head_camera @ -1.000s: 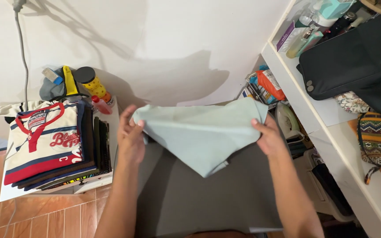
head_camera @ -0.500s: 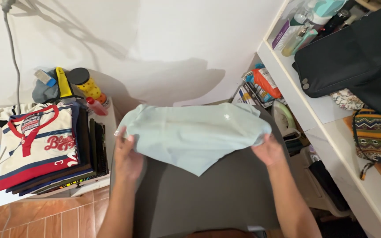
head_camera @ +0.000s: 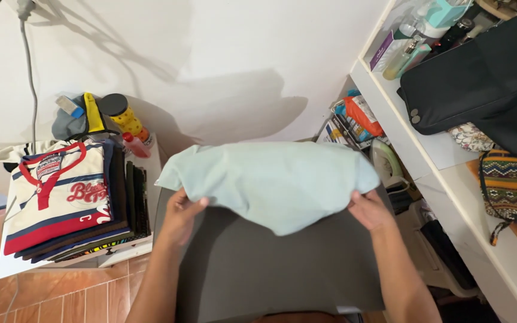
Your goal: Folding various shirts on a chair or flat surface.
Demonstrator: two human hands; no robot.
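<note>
head view, looking down on two bare forearms. left hand grips the near left edge of a pale mint cloth, fingers curled under the fabric and thumb over it; right hand pinches the near right edge in the same way, so both hands are closed on the cloth. the cloth is spread between them above the far half of a dark grey board, its middle sagging to a soft point (whether that point touches the board cannot be told). left of the board, on a white stand, lies a stack of folded garments, topped by a cream jersey with red and navy trim. behind the stack stand a yellow dotted canister with a black lid and a small red bottle, beside a grey cap. right of the board, a white shelf unit carries a black bag, several bottles and a woven patterned pouch. an orange packet sits low by the wall. floor at lower left is terracotta tile.
</note>
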